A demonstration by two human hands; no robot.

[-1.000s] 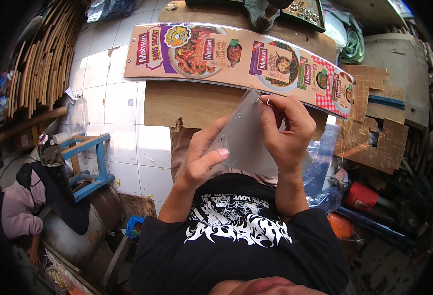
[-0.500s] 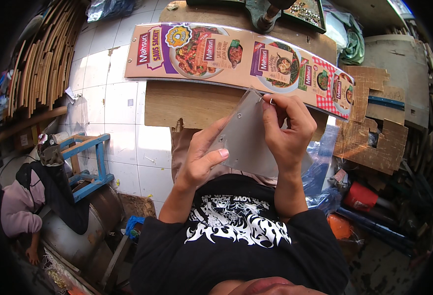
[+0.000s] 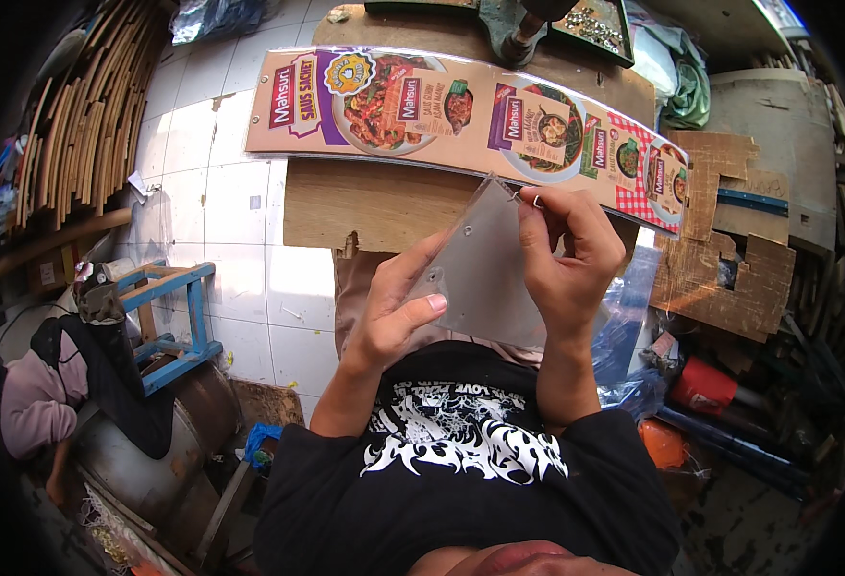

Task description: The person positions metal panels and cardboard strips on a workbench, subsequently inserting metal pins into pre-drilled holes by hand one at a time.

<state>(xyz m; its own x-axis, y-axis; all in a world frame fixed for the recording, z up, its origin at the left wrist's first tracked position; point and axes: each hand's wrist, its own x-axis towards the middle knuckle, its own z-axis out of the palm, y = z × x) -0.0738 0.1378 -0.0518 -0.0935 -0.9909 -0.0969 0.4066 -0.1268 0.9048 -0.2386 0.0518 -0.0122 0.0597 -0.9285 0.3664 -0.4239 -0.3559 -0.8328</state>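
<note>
My left hand (image 3: 394, 302) grips the left edge of a grey, see-through plastic sheet (image 3: 490, 274), thumb on top and fingers behind. The sheet is tilted in front of my chest and has small metal eyelets along its left side. At its upper corner, the thumb and forefinger of my right hand (image 3: 576, 252) pinch a small, shiny bent metal piece (image 3: 538, 200), perhaps a ring or hook. Whether this piece passes through the corner hole is too small to tell. Beyond my hands, a long printed strip (image 3: 480, 134) with food pictures lies across the wooden table (image 3: 374, 204).
A metal press (image 3: 511, 43) and a dark tray of small metal parts (image 3: 597, 29) stand at the table's far side. Cut cardboard (image 3: 720, 288) lies to the right. On the left are stacked boards (image 3: 86, 106), a blue stool frame (image 3: 197, 307) and another person's sleeve (image 3: 43, 408).
My right hand has shifted slightly to the right with the metal piece. My left hand holds the sheet in nearly the same place. The other person's hand at lower left has moved.
</note>
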